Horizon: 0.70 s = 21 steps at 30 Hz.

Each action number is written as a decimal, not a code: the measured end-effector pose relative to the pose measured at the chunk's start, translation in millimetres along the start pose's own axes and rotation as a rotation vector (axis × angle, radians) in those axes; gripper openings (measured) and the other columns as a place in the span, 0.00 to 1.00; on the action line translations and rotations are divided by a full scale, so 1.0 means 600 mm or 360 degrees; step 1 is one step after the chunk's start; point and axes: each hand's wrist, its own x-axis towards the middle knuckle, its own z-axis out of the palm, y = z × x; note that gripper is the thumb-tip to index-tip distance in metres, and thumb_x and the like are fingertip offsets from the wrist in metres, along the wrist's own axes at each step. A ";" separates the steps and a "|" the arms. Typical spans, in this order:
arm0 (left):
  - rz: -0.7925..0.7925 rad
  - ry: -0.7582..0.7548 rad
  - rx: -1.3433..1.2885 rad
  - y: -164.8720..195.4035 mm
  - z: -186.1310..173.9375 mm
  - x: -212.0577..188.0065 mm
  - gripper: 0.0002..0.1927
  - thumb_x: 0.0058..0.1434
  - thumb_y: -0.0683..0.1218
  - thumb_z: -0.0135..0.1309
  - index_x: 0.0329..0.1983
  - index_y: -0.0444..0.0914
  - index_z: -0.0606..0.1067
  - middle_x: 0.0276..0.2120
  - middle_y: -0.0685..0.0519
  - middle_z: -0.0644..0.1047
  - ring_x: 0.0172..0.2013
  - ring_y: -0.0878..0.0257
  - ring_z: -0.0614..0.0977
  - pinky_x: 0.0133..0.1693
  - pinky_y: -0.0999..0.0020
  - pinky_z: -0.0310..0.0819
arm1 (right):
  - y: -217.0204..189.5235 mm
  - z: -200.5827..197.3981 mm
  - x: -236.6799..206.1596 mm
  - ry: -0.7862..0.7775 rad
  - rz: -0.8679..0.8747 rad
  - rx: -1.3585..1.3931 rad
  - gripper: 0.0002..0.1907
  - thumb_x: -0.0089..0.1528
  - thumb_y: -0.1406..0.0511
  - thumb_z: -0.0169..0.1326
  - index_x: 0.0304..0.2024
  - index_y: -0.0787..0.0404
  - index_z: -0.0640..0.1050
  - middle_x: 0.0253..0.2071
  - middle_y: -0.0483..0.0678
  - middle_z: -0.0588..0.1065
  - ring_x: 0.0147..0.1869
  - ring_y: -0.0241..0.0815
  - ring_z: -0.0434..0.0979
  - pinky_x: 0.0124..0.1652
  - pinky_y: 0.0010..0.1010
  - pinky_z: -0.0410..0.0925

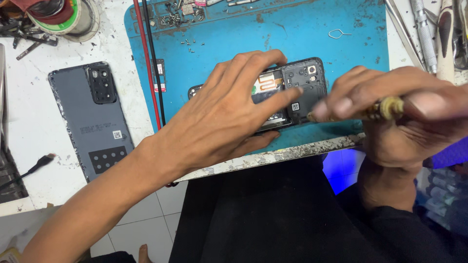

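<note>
A small white square code label (117, 135) is sitting on the grey back cover (92, 119) lying near the table's left edge. Another small white square label (295, 106) is showing inside the opened phone (304, 85) on the blue mat (292, 34), toward the table's front edge.

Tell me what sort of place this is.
Most likely a phone repair bench. An opened phone lies on a blue work mat, its removed grey back cover beside it, with loose screws and hand tools around.
</note>
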 end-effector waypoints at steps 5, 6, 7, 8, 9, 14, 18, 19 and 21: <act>0.0060 0.0006 0.0046 -0.003 0.008 0.000 0.26 0.58 0.54 0.67 0.58 0.42 0.78 0.65 0.40 0.63 0.66 0.42 0.66 0.63 0.46 0.68 | 0.006 -0.017 -0.001 -0.0015 -0.0045 -0.0026 0.22 0.63 0.70 0.58 0.57 0.50 0.69 0.49 0.53 0.72 0.43 0.53 0.85 0.37 0.35 0.82; 0.0060 0.0015 0.0041 -0.003 0.009 0.000 0.26 0.58 0.54 0.67 0.58 0.42 0.79 0.65 0.39 0.63 0.66 0.41 0.66 0.63 0.47 0.68 | 0.005 -0.019 -0.003 -0.0047 -0.0055 -0.0047 0.21 0.64 0.70 0.56 0.57 0.52 0.68 0.48 0.53 0.72 0.43 0.53 0.84 0.38 0.36 0.82; 0.0059 0.0025 0.0036 -0.004 0.010 0.000 0.25 0.58 0.54 0.67 0.57 0.42 0.79 0.65 0.39 0.63 0.66 0.41 0.66 0.63 0.47 0.68 | 0.006 -0.020 -0.005 -0.0079 -0.0065 -0.0068 0.20 0.64 0.70 0.55 0.57 0.53 0.66 0.46 0.53 0.72 0.42 0.54 0.84 0.39 0.36 0.82; 0.0055 0.0021 0.0037 -0.004 0.010 0.000 0.25 0.58 0.55 0.67 0.57 0.42 0.79 0.65 0.39 0.63 0.66 0.41 0.66 0.64 0.46 0.68 | 0.006 -0.021 -0.007 -0.0120 -0.0040 -0.0131 0.16 0.67 0.69 0.52 0.56 0.57 0.65 0.46 0.54 0.73 0.43 0.56 0.83 0.42 0.40 0.83; 0.0052 0.0016 0.0038 -0.005 0.010 0.000 0.25 0.59 0.55 0.67 0.57 0.42 0.80 0.65 0.39 0.63 0.66 0.41 0.66 0.64 0.46 0.67 | 0.006 -0.019 -0.012 -0.0093 -0.0024 -0.0163 0.17 0.67 0.68 0.52 0.57 0.56 0.66 0.45 0.54 0.72 0.43 0.56 0.83 0.43 0.40 0.83; 0.0049 -0.0001 0.0018 -0.005 0.008 -0.001 0.25 0.58 0.55 0.67 0.58 0.42 0.80 0.65 0.39 0.64 0.66 0.41 0.66 0.63 0.47 0.68 | 0.009 -0.021 -0.016 0.0005 -0.0068 -0.0075 0.24 0.64 0.66 0.59 0.61 0.45 0.69 0.47 0.51 0.72 0.39 0.50 0.85 0.39 0.36 0.83; 0.0050 0.0016 0.0042 -0.004 0.007 0.001 0.25 0.58 0.55 0.67 0.57 0.43 0.80 0.65 0.39 0.64 0.65 0.41 0.67 0.63 0.48 0.69 | -0.001 -0.016 -0.009 -0.0076 -0.0019 -0.0123 0.23 0.69 0.67 0.50 0.66 0.48 0.64 0.49 0.55 0.77 0.45 0.53 0.87 0.45 0.42 0.85; 0.0057 0.0016 0.0050 -0.004 0.006 0.000 0.25 0.59 0.55 0.67 0.58 0.43 0.80 0.65 0.39 0.64 0.65 0.42 0.67 0.63 0.48 0.69 | -0.006 -0.014 -0.008 -0.0083 -0.0002 -0.0166 0.24 0.70 0.67 0.49 0.67 0.48 0.63 0.49 0.57 0.77 0.46 0.54 0.87 0.46 0.43 0.85; 0.0068 0.0014 0.0054 -0.005 0.005 0.000 0.25 0.59 0.55 0.67 0.58 0.41 0.80 0.65 0.39 0.64 0.65 0.41 0.67 0.62 0.47 0.69 | -0.013 -0.005 -0.009 -0.0096 0.0013 -0.0253 0.28 0.69 0.67 0.53 0.69 0.47 0.62 0.49 0.60 0.75 0.46 0.55 0.86 0.45 0.44 0.85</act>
